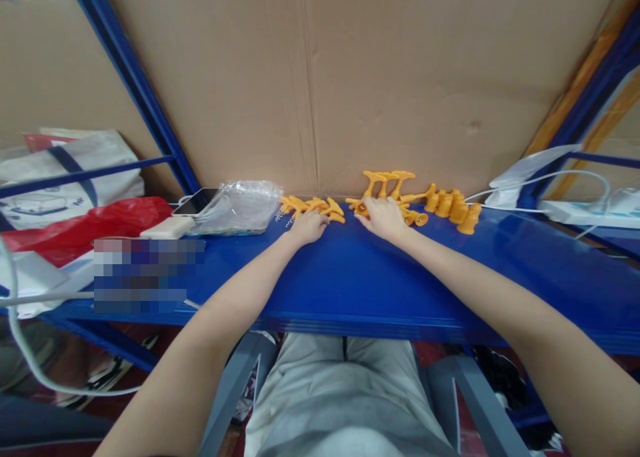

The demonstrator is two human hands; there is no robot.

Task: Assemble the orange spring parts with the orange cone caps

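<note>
My left hand (309,228) rests with curled fingers against a pile of yellow T-shaped corkscrew handles (313,205). Metal spirals stick out of the pile on its left side. What those fingers hold, if anything, is hidden. My right hand (384,215) is closed on a yellow corkscrew (361,207), whose round end shows between thumb and fingers. Behind that hand several yellow T-handled corkscrews (384,179) stand upright near the cardboard. More yellow pieces with round hollow ends (421,219) lie just right of it. Farther right, several yellow bell-shaped bodies (453,205) stand in a row.
The blue table (345,283) meets a cardboard wall (320,83). At left are clear plastic bags (243,207), a phone (199,202), a white box (167,228) and a red bag (100,223). White cables (545,175) run at the right. Blue posts (135,77) frame the bench.
</note>
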